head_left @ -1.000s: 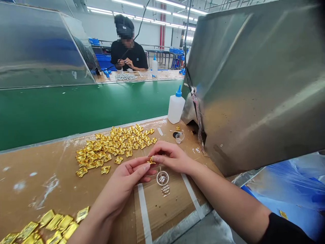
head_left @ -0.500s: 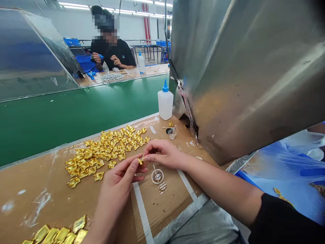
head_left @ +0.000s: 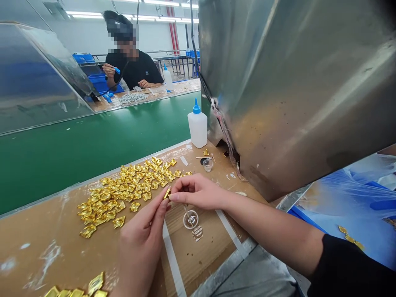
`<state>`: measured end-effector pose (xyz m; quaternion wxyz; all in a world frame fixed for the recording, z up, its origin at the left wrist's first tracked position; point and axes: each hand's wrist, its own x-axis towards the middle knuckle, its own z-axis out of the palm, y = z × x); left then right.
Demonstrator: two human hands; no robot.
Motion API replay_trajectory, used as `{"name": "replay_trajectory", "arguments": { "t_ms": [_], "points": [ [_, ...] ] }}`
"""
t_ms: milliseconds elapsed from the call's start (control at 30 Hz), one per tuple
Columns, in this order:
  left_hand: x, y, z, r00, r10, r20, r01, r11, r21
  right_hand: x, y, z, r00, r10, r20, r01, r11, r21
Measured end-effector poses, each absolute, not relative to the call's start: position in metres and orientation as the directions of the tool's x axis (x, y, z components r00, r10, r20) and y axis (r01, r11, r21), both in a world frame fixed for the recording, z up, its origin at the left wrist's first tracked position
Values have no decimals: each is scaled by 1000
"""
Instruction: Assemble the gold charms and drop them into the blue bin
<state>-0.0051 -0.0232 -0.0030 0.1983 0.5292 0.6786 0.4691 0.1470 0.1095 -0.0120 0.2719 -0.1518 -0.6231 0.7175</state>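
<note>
Fingertips of your left hand and right hand now jointly pinch the gold piece, turned more upright than before, at 12 o'clock of the glue cup.

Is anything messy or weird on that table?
A bit. White dried smears stain the brown tabletop at the near left, and more white blotches sit by the metal hood. The gold pieces lie in a loose heap. Nothing looks broken.
</note>
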Motion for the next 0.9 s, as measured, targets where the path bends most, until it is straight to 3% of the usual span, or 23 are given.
{"name": "replay_trajectory", "arguments": {
  "t_ms": [233, 467, 900],
  "points": [
    [11, -18, 9, -382, 847, 369, 602, -75, 795, 148, 108, -10, -781, 593, 197, -246, -2, -969],
    [19, -18, 13, -477, 830, 289, 514, -3, 858, 145, 104, -10, -718, 662, 217, -253, 42, -967],
    [22, -15, 15, -554, 806, 209, 346, -6, 938, 139, 98, -18, -592, 691, 414, -264, 319, -910]
  ]
}}
